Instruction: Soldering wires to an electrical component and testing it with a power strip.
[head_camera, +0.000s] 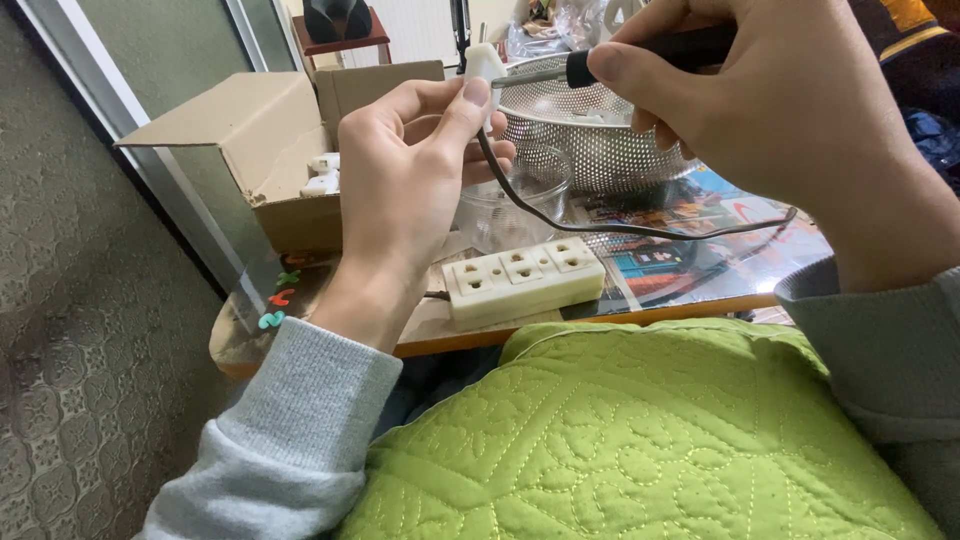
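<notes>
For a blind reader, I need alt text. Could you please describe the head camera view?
A person's left hand holds a small white plug while the right hand points a black-handled screwdriver at it. Below, on a low table, lie a cream power strip, a metal colander and an open cardboard box.

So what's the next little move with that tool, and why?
Probably ease the tool's metal tip a touch further onto the small white part. The left hand pinches the part up in the air, the right hand grips the black handle, and the tip already sits right at the part's edge.
</notes>
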